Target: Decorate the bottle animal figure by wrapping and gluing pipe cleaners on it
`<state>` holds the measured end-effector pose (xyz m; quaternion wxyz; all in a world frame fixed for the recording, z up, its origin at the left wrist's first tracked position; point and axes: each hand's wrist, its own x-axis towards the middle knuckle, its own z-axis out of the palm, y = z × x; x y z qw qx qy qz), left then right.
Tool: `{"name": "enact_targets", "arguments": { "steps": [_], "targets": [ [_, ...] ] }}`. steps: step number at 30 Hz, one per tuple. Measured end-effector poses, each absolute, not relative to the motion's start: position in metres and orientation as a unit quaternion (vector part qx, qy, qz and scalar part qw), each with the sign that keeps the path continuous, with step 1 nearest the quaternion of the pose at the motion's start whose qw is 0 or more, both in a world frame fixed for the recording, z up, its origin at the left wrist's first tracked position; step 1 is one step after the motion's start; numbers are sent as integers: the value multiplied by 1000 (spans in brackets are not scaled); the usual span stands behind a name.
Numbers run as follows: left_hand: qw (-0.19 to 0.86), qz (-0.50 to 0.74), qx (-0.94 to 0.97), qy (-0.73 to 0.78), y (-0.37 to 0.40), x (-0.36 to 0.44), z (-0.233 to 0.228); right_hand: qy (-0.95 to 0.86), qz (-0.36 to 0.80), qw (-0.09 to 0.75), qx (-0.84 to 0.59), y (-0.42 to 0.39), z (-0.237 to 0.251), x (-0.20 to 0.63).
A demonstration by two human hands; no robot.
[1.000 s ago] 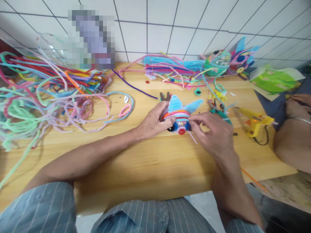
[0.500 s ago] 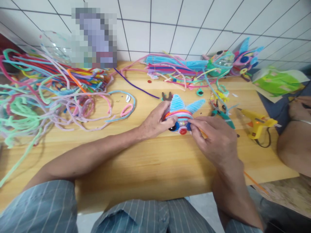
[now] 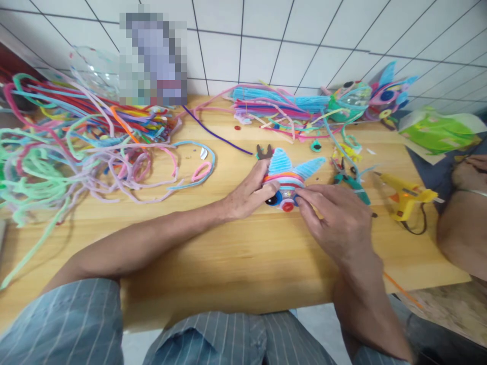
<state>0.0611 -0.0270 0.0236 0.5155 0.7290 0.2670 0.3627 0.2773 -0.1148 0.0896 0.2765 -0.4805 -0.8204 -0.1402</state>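
Observation:
A small pipe-cleaner animal (image 3: 283, 175) with two light-blue ears, striped orange and pink body, blue eyes and a red nose stands on the wooden table (image 3: 228, 253). My left hand (image 3: 249, 195) grips its left side, thumb by the dark eye. My right hand (image 3: 337, 220) pinches its front right, fingertips pressed beside the red nose. The figure's right side is hidden behind my right fingers.
A big tangle of coloured pipe cleaners (image 3: 68, 147) fills the left. More pipe cleaners (image 3: 274, 109) and finished figures (image 3: 380, 94) line the wall. Green-handled pliers (image 3: 350, 180) and a yellow glue gun (image 3: 405, 195) lie right. Another person's arm (image 3: 462, 223) rests at far right.
My right hand has closed in on the figure's front, and the pink strand that stuck out under it no longer shows. The figure stays in place under my left hand.

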Motion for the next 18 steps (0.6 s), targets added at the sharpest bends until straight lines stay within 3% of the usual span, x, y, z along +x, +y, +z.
{"name": "enact_targets", "arguments": {
  "steps": [18],
  "targets": [
    [535, 355, 716, 274, -27, 61, 26, -824, -136, 265, -481, -117, 88, 278]
  ]
}}
